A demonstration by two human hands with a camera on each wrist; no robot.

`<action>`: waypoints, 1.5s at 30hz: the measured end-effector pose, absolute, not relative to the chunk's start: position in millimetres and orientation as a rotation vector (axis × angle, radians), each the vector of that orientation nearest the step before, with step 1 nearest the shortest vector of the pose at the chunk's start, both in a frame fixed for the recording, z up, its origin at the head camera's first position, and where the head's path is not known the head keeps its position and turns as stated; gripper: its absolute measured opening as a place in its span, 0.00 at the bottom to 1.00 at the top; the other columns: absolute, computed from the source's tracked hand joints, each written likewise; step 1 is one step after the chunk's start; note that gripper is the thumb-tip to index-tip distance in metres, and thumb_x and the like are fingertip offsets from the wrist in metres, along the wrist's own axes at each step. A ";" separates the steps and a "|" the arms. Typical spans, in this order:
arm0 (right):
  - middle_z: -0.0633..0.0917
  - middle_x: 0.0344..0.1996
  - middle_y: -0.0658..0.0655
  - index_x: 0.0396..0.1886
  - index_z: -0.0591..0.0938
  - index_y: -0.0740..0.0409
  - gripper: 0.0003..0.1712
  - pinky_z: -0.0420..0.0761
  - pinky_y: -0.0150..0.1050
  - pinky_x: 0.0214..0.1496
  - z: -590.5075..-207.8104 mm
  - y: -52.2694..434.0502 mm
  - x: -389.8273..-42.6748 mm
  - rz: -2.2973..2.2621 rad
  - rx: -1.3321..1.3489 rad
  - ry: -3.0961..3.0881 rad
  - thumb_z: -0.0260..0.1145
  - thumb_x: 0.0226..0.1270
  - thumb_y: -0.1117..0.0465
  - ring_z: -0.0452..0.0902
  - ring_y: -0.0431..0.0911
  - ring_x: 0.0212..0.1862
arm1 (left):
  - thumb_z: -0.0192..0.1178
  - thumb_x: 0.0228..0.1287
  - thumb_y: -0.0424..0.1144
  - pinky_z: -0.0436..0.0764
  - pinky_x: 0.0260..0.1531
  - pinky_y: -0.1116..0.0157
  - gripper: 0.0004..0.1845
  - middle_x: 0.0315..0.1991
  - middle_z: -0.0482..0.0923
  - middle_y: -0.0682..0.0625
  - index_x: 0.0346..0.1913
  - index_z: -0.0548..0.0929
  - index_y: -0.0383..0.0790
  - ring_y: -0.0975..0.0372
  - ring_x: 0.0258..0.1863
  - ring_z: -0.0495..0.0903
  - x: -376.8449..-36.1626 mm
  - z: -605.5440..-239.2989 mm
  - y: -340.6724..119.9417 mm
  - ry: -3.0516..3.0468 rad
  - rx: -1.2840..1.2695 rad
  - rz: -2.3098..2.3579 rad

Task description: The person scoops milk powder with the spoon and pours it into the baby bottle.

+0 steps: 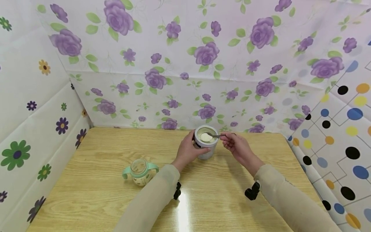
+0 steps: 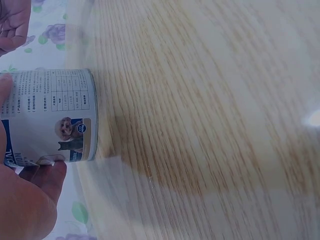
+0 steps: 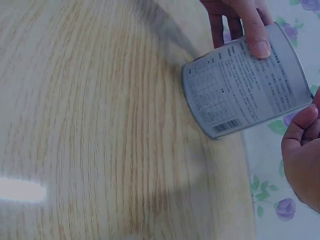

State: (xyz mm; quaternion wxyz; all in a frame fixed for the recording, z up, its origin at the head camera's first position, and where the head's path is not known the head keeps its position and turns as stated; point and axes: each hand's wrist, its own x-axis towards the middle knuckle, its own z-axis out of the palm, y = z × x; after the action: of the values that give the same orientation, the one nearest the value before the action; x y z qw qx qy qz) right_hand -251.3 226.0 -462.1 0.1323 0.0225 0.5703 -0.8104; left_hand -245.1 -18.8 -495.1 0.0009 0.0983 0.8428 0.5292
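Observation:
Near the table's back edge is a whitish can [image 1: 207,154] of pale powder [image 1: 206,137], its mouth facing up. In the left wrist view the can's label [image 2: 70,135] shows a dog and a cat; small print and a barcode [image 3: 226,126] appear in the right wrist view. My left hand [image 1: 187,150] grips the can from its left side, thumb across the front. From the right, my right hand [image 1: 238,147] pinches the handle of a metal spoon [image 1: 216,136]. The spoon's head is inside the can's mouth, at the powder, partly hidden by it.
A baby bottle [image 1: 140,179] without a lid, with mint-green handles, stands on the wooden table [image 1: 95,167] left of the can, close to my left sleeve. Flowered cloth [image 1: 174,87] hangs right behind the table; patterned sheets [image 1: 345,129] flank both sides.

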 end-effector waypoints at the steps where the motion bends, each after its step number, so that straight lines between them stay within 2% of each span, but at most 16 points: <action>1: 0.91 0.35 0.48 0.51 0.88 0.59 0.18 0.85 0.31 0.44 -461.5 225.9 -251.7 -2.356 0.084 1.648 0.52 0.90 0.59 0.84 0.37 0.36 | 0.85 0.56 0.51 0.78 0.68 0.50 0.51 0.70 0.77 0.53 0.80 0.68 0.52 0.55 0.69 0.77 -245.3 -495.1 -18.7 2.645 0.302 1.655; 8: 0.90 0.32 0.49 0.42 0.89 0.58 0.20 0.82 0.30 0.39 -455.9 224.0 -257.5 -2.435 0.226 1.569 0.50 0.89 0.62 0.82 0.37 0.33 | 0.85 0.55 0.51 0.78 0.68 0.49 0.51 0.70 0.77 0.52 0.80 0.69 0.52 0.54 0.69 0.77 -244.3 -494.4 -18.9 2.642 0.307 1.675; 11: 0.90 0.32 0.50 0.44 0.88 0.60 0.20 0.82 0.30 0.38 -455.5 223.5 -258.5 -2.427 0.255 1.547 0.50 0.89 0.63 0.82 0.38 0.32 | 0.85 0.55 0.51 0.78 0.68 0.48 0.51 0.70 0.77 0.52 0.80 0.69 0.51 0.53 0.69 0.78 -244.2 -494.3 -19.0 2.656 0.315 1.672; 15: 0.90 0.32 0.50 0.53 0.84 0.65 0.17 0.82 0.31 0.38 -456.3 223.2 -258.2 -2.408 0.262 1.553 0.50 0.89 0.62 0.82 0.38 0.33 | 0.85 0.55 0.51 0.78 0.67 0.49 0.51 0.70 0.77 0.51 0.80 0.69 0.51 0.53 0.68 0.78 -244.3 -493.9 -18.8 2.658 0.318 1.663; 18: 0.90 0.32 0.50 0.56 0.82 0.67 0.17 0.82 0.30 0.39 -457.3 222.2 -258.6 -2.408 0.255 1.572 0.49 0.89 0.62 0.82 0.38 0.33 | 0.85 0.56 0.51 0.78 0.68 0.49 0.51 0.70 0.77 0.52 0.80 0.68 0.52 0.54 0.68 0.78 -244.4 -494.1 -19.0 2.654 0.310 1.659; 27: 0.90 0.33 0.48 0.45 0.87 0.60 0.19 0.82 0.30 0.38 -458.2 221.6 -257.6 -2.396 0.237 1.603 0.49 0.89 0.62 0.82 0.37 0.33 | 0.84 0.56 0.51 0.78 0.68 0.48 0.52 0.70 0.77 0.51 0.81 0.67 0.51 0.53 0.69 0.77 -244.1 -493.7 -19.5 2.652 0.321 1.657; 33: 0.90 0.33 0.48 0.49 0.86 0.61 0.18 0.83 0.29 0.40 -460.0 221.3 -257.3 -2.379 0.227 1.633 0.50 0.89 0.60 0.83 0.37 0.34 | 0.85 0.55 0.50 0.77 0.69 0.48 0.53 0.71 0.76 0.51 0.81 0.67 0.51 0.53 0.69 0.77 -244.0 -492.4 -20.4 2.638 0.316 1.653; 37: 0.90 0.34 0.47 0.59 0.81 0.67 0.18 0.83 0.30 0.43 -459.7 220.7 -256.6 -2.352 0.202 1.671 0.50 0.90 0.59 0.83 0.37 0.35 | 0.85 0.54 0.50 0.77 0.70 0.49 0.55 0.73 0.75 0.51 0.82 0.66 0.52 0.53 0.72 0.75 -245.0 -489.9 -21.7 2.626 0.307 1.644; 45: 0.90 0.33 0.47 0.55 0.84 0.63 0.17 0.83 0.30 0.43 -457.4 223.3 -256.2 -2.362 0.236 1.675 0.50 0.90 0.59 0.82 0.37 0.35 | 0.84 0.54 0.56 0.74 0.71 0.44 0.63 0.78 0.70 0.43 0.86 0.58 0.46 0.48 0.75 0.71 -239.3 -469.2 -28.9 2.695 0.256 1.497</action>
State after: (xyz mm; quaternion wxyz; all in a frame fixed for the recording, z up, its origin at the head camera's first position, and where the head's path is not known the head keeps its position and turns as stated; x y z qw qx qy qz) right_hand -256.2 223.3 -457.4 0.1176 0.0808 0.5726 -0.8073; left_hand -239.3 -28.9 -469.2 0.0240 0.0826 0.8710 0.4838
